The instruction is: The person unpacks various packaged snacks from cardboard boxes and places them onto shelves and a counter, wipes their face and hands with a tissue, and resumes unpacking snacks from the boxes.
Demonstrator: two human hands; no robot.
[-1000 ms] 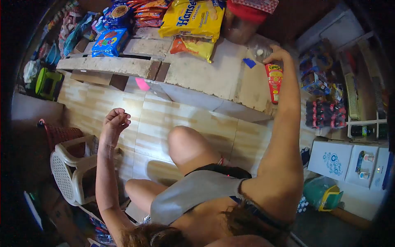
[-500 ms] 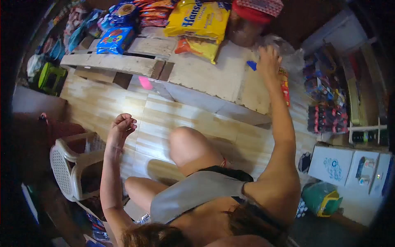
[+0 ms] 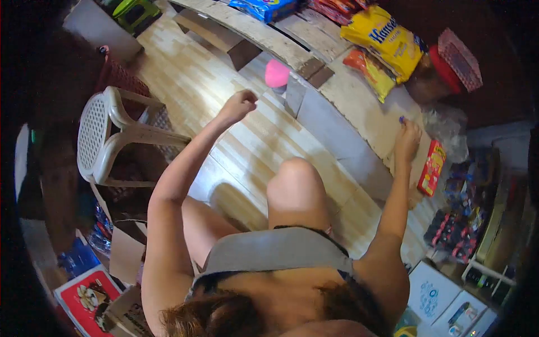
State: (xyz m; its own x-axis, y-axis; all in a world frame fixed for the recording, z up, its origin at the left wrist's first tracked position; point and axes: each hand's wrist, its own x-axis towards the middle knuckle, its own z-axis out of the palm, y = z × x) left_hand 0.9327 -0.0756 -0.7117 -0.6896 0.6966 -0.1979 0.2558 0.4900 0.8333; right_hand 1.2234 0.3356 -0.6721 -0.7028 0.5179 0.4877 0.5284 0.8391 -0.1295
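Trainee: List the items, starting at the left.
Technician: A white plastic stool [image 3: 94, 132] stands on the floor. To its right, the left hand [image 3: 240, 105] hangs in the air, in front of the bench [image 3: 359, 115]. Its fingers are curled and drawn together.

Trainee: What occupies the left portion of the bench?
Technician: A blue packet [image 3: 264, 8] lies toward the left end. Below the front edge, a pink object [image 3: 277, 73] shows. Further right, red sachets [image 3: 337, 8] lie beside the yellow Hansel crackers pack [image 3: 386, 40]. A smaller red-and-yellow snack pack [image 3: 370, 74] lies against that pack, on the side toward the front edge.

Trainee: Specify the right portion.
Technician: The small blue scrap [image 3: 402, 119] is at the fingertips of the right hand [image 3: 409, 139], over the right end of the bench. The fingers are bent downward; whether they clamp the scrap or only touch it, I cannot tell. A red-lidded jar [image 3: 441, 67] stands toward the back edge. The red packet [image 3: 431, 168] lies along the right edge, just beside the hand. Clear plastic [image 3: 449, 132] lies at the back right corner.

Trainee: And beyond the bench?
Technician: Dark bottles [image 3: 453, 235] with red labels stand grouped at far right.
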